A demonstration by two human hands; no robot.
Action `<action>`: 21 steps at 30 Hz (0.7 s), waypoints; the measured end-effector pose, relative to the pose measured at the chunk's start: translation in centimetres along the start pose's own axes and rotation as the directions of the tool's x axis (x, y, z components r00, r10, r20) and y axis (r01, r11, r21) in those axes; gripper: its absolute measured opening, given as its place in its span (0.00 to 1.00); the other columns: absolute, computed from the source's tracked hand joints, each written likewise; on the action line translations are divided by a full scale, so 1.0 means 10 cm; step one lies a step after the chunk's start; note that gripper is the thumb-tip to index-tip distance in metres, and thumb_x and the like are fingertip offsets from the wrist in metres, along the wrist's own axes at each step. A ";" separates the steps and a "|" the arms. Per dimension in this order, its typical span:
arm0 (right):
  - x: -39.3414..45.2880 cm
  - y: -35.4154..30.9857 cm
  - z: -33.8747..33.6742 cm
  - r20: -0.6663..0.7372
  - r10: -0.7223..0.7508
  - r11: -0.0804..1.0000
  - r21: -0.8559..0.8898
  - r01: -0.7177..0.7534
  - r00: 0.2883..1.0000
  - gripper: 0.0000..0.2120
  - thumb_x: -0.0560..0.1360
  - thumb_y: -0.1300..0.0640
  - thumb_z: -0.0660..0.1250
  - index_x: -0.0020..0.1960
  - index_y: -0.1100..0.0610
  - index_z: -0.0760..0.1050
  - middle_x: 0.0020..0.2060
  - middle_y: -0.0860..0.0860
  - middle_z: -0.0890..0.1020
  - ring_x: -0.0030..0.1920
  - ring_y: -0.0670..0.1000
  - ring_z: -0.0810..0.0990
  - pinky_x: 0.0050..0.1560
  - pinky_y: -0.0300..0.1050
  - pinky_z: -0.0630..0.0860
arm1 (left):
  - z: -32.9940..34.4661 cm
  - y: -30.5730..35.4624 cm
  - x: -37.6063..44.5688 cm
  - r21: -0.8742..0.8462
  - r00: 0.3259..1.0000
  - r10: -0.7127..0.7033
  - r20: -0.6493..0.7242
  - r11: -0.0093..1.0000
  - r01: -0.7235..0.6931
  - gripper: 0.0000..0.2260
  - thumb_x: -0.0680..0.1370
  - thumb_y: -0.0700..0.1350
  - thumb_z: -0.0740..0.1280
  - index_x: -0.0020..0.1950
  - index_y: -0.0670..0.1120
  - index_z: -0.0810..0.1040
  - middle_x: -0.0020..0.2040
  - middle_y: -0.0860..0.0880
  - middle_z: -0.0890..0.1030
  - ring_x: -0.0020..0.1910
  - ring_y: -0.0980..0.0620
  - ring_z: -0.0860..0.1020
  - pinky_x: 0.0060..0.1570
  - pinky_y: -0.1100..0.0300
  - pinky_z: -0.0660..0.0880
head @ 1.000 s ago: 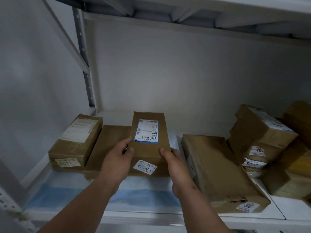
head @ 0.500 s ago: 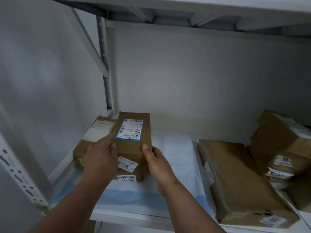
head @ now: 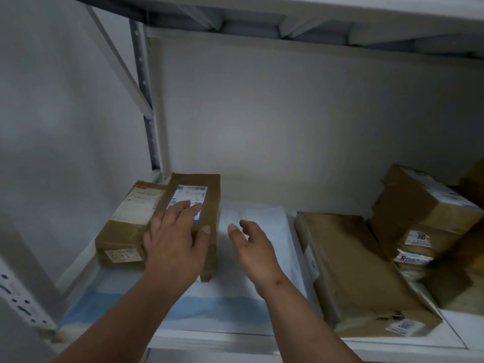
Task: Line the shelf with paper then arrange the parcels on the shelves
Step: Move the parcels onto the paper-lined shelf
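Note:
A narrow brown parcel (head: 207,203) with a blue-edged white label lies on top of another parcel at the shelf's left, beside a brown box (head: 128,218) against the side wall. My left hand (head: 175,239) rests flat on the narrow parcel with fingers spread. To its right my right hand (head: 255,247) hovers with relaxed fingers, holding nothing, over the white-and-blue lining paper (head: 262,231) that covers the shelf (head: 235,341). A large flat brown parcel (head: 356,268) lies to the right of the paper.
Several stacked brown boxes (head: 424,213) with numbered stickers fill the far right. A perforated upright post (head: 146,100) and a diagonal brace stand at the back left corner. Another shelf (head: 288,11) hangs overhead.
The narrow parcel was set down on the left stack. My right hand let go and pulled away to the right; my left hand moved onto the parcel's top.

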State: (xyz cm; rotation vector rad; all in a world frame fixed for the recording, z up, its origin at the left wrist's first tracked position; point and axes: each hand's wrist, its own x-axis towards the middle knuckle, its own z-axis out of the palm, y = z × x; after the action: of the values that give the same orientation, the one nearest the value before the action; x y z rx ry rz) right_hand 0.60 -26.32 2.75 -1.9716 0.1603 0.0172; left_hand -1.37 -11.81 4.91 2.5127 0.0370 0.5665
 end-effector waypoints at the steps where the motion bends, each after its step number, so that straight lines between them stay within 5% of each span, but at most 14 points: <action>1: 0.00 0.02 -0.11 -0.057 -0.031 0.999 -0.023 0.030 0.998 0.25 0.79 0.41 0.61 0.73 0.48 0.67 0.71 0.49 0.71 0.72 0.53 0.66 0.71 0.55 0.66 | 0.06 0.09 -0.01 -0.061 0.998 0.065 0.002 0.996 -0.064 0.20 0.78 0.53 0.62 0.68 0.50 0.75 0.69 0.49 0.73 0.69 0.44 0.67 0.64 0.48 0.63; 5: -0.03 0.18 -0.73 -0.269 -0.101 0.971 -0.234 0.037 0.958 0.21 0.77 0.44 0.62 0.69 0.48 0.71 0.69 0.50 0.73 0.70 0.53 0.69 0.69 0.53 0.68 | 0.35 0.54 -0.08 -0.394 0.981 0.105 0.166 0.919 -0.031 0.11 0.79 0.47 0.66 0.61 0.54 0.77 0.59 0.55 0.75 0.55 0.58 0.73 0.56 0.64 0.68; 10: -0.28 0.47 -1.53 -0.414 -0.030 0.738 -0.623 -0.259 0.910 0.22 0.77 0.42 0.59 0.69 0.48 0.71 0.68 0.53 0.71 0.67 0.59 0.67 0.66 0.54 0.64 | 0.77 1.06 -0.29 -0.415 0.875 0.140 0.463 0.907 0.074 0.13 0.80 0.50 0.64 0.64 0.51 0.76 0.59 0.54 0.75 0.48 0.59 0.74 0.51 0.65 0.67; 12: -0.37 0.63 -1.76 -0.431 0.090 0.676 -0.636 -0.374 0.898 0.25 0.76 0.39 0.59 0.70 0.49 0.69 0.69 0.54 0.69 0.70 0.60 0.65 0.68 0.57 0.62 | 0.90 1.22 -0.40 -0.396 0.764 0.108 0.637 0.895 0.204 0.13 0.80 0.53 0.62 0.63 0.52 0.75 0.60 0.54 0.74 0.54 0.55 0.74 0.55 0.62 0.69; 15: -0.46 0.86 -1.97 -0.451 0.228 0.599 -0.634 -0.489 0.863 0.29 0.75 0.38 0.59 0.72 0.50 0.66 0.70 0.55 0.67 0.71 0.61 0.63 0.69 0.57 0.61 | 1.10 1.37 -0.53 -0.337 0.631 0.052 0.774 0.878 0.341 0.08 0.80 0.55 0.62 0.49 0.52 0.74 0.54 0.50 0.78 0.52 0.51 0.76 0.58 0.53 0.74; 21: -0.54 1.16 -2.20 -0.388 0.346 0.688 -0.514 -0.512 0.854 0.29 0.74 0.40 0.61 0.71 0.50 0.62 0.66 0.57 0.70 0.67 0.62 0.69 0.65 0.55 0.69 | 1.22 1.55 -0.65 -0.331 0.653 -0.005 0.757 0.859 0.390 0.11 0.79 0.52 0.64 0.42 0.46 0.77 0.44 0.49 0.80 0.41 0.53 0.77 0.37 0.62 0.72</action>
State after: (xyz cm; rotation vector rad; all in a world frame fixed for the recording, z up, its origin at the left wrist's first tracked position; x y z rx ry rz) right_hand -7.54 -50.38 1.36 -2.5272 0.9044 0.1343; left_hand -3.77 -32.06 1.39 2.0265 -0.1088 -0.5285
